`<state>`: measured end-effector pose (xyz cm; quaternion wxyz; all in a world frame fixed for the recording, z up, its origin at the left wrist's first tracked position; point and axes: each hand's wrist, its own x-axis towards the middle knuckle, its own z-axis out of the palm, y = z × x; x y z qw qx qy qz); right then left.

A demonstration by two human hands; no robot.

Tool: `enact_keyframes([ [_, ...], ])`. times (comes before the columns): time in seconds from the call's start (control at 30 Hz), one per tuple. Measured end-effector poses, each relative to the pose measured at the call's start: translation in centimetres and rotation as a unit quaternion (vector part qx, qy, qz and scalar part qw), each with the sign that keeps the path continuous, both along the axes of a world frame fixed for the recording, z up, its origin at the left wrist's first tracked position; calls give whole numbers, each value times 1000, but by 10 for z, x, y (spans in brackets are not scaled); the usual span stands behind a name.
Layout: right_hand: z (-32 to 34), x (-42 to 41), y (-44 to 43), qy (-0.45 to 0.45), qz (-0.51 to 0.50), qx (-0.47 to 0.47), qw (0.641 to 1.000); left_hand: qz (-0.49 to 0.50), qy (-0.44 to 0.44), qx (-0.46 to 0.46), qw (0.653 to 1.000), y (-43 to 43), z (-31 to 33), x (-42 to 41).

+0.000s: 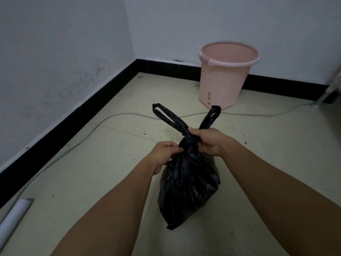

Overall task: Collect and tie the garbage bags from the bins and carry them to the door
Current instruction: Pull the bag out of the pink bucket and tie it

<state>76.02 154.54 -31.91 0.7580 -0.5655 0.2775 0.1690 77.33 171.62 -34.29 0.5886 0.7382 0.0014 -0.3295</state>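
A filled black garbage bag [188, 185] hangs in front of me above the tiled floor, its neck twisted into a knot. Two handle loops stick up from the knot, one to the upper left and one to the upper right. My left hand [163, 154] pinches the bag's neck at the left of the knot. My right hand [207, 140] grips the knot from the right, at the base of the right loop. A pink plastic bin [225, 78] stands empty against the back wall, beyond the bag.
White walls with a black skirting meet in a corner at the back left. A grey cable [118, 115] runs across the floor between the bag and the bin. A white tube [13, 218] lies at the lower left. Metal furniture legs [330, 89] show at the right edge.
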Motion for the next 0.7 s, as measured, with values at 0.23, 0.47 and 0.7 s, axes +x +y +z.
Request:
enact_keyframes([
  [0.23,2,-6,0,-25,194,-107,975,79,84,-46,992,9,6,4],
  [0.47,6,-8,6,-55,192,-163,966,133,44,-72,988,20,7,12],
  [0.7,-11,-8,11,-157,109,-539,820,67,34,-48,996,0,13,7],
])
